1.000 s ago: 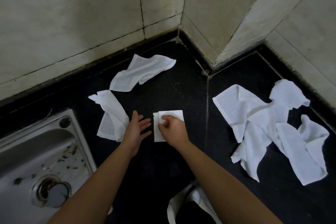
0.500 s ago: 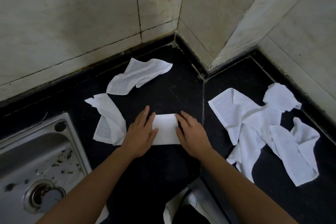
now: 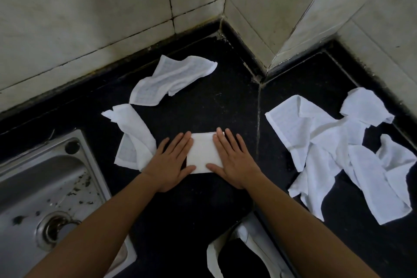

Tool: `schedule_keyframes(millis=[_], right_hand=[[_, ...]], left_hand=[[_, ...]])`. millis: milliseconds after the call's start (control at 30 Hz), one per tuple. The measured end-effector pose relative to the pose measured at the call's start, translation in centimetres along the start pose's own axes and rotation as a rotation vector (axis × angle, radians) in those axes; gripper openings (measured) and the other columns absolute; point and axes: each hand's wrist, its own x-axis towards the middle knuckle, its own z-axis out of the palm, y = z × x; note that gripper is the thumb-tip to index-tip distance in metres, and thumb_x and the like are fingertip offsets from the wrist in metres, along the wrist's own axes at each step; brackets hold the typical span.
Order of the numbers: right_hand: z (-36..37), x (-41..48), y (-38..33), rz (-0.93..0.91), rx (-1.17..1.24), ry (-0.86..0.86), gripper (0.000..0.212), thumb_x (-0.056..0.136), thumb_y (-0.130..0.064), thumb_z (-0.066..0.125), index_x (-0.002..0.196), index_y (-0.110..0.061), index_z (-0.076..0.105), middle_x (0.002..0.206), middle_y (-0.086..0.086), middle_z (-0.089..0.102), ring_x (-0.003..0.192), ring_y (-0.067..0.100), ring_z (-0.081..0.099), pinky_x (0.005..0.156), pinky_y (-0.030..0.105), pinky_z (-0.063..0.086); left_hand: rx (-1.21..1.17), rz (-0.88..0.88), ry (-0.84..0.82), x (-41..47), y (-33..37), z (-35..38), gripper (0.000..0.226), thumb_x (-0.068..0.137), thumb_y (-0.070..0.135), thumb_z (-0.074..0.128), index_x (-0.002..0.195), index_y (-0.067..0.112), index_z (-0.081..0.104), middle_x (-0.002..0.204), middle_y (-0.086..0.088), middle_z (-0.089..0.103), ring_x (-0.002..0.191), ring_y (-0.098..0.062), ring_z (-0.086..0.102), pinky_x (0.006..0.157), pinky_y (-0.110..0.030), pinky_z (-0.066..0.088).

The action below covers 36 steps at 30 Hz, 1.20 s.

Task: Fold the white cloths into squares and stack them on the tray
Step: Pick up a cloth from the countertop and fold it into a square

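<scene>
At mid tabletop, left hand and right hand palm-down, fingers straight, pressing opposite ends of folded cloth; nothing gripped. Just beside left hand, touching its outer edge, crumpled cloth. Farther back, near wall, another loose cloth, one corner close to the crumpled one. Well off to the right, past seam in the stone, heap of several unfolded cloths, overlapping. Left of everything, steel sink set into tabletop, dark specks in basin, drain toward lower edge. Between forearms at bottom edge, white rimmed thing, partly hidden; tray or not, cannot tell.
</scene>
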Motion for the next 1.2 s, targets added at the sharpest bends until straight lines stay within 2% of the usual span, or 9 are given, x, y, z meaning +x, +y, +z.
schedule_keyframes(millis=[133,333,400,500,633,767,1000,1133,1200], right_hand=[[0.0,0.0,-0.3,0.01,0.026,-0.038,0.09,0.091,-0.075,-0.003,0.154,-0.013,-0.019,0.165,0.007,-0.021,0.152,0.027,-0.017,0.124,0.05,-0.003],[-2.1,-0.3,-0.8,0.055,0.124,-0.097,0.089,0.097,-0.069,0.026,0.157,-0.017,-0.014,0.164,0.006,-0.024,0.151,0.025,-0.018,0.124,0.048,0.0],[-2.3,-1.1,-1.2,0.171,0.304,0.035,0.083,0.098,-0.062,0.036,0.159,-0.017,0.003,0.167,0.009,-0.003,0.153,0.026,0.005,0.124,0.044,0.014],[-2.2,-2.2,-1.6,0.449,0.522,0.233,0.063,0.098,-0.046,0.051,0.151,-0.016,0.034,0.146,0.008,0.044,0.128,0.024,0.048,0.102,0.038,0.046],[-1.5,-2.3,-2.0,0.683,0.804,0.129,0.046,0.093,-0.042,0.062,0.132,-0.019,0.056,0.122,0.007,0.061,0.103,0.021,0.062,0.081,0.03,0.05],[-1.6,-2.2,-2.0,0.691,0.85,0.077,0.023,0.088,-0.037,0.066,0.107,-0.024,0.07,0.11,0.0,0.065,0.097,0.017,0.065,0.079,0.029,0.053],[-4.7,-3.1,-1.7,0.541,0.933,0.053,0.008,0.088,-0.03,0.07,0.094,-0.03,0.065,0.094,-0.012,0.066,0.093,0.008,0.064,0.08,0.02,0.051],[-7.8,-4.6,-1.6,0.337,0.809,0.034,0.006,0.089,-0.033,0.07,0.094,-0.032,0.067,0.092,-0.015,0.067,0.087,0.002,0.063,0.075,0.017,0.05],[-9.1,-5.8,-1.4,0.262,0.722,0.007,0.006,0.089,-0.035,0.069,0.095,-0.033,0.066,0.091,-0.016,0.066,0.086,0.001,0.062,0.075,0.019,0.05]], left_hand=[[0.027,-0.005,-0.002,-0.1,-0.2,-0.1,0.081,0.097,0.067,0.011,0.158,0.013,0.01,0.166,-0.003,-0.003,0.152,-0.02,0.005,0.119,-0.047,0.012],[-0.079,-0.059,-0.008,0.2,0.7,-2.6,0.082,0.093,0.068,0.031,0.158,0.021,0.013,0.166,0.004,0.002,0.152,-0.015,0.008,0.12,-0.041,0.014],[-0.168,-0.115,0.029,0.6,1.1,-3.4,0.076,0.094,0.067,0.032,0.155,0.022,0.025,0.164,0.004,0.016,0.149,-0.015,0.019,0.118,-0.041,0.019],[-0.308,-0.215,0.083,1.6,1.8,-4.3,0.08,0.087,0.068,0.019,0.148,0.02,0.039,0.154,0.001,0.039,0.14,-0.019,0.035,0.111,-0.041,0.029],[-0.359,-0.305,0.121,1.9,3.1,-4.1,0.057,0.098,0.046,0.045,0.147,0.018,0.038,0.149,-0.004,0.045,0.133,-0.025,0.042,0.108,-0.042,0.034],[-0.399,-0.394,0.121,0.4,4.1,-3.8,0.055,0.099,0.04,0.048,0.148,0.018,0.037,0.146,-0.006,0.048,0.129,-0.027,0.046,0.106,-0.042,0.038],[-0.421,-0.461,0.072,-1.9,4.4,-3.8,0.062,0.095,0.039,0.053,0.148,0.018,0.031,0.127,-0.002,0.061,0.114,-0.025,0.055,0.096,-0.043,0.043],[-0.317,-0.323,0.095,-0.6,5.1,-6.7,0.076,0.094,0.036,0.056,0.156,0.022,0.016,0.155,-0.009,0.03,0.141,-0.028,0.03,0.111,-0.045,0.033],[-0.242,-0.12,0.114,0.1,5.7,-7.9,0.069,0.093,0.031,0.059,0.154,0.028,0.027,0.16,-0.009,0.017,0.149,-0.029,0.013,0.115,-0.048,0.024]])
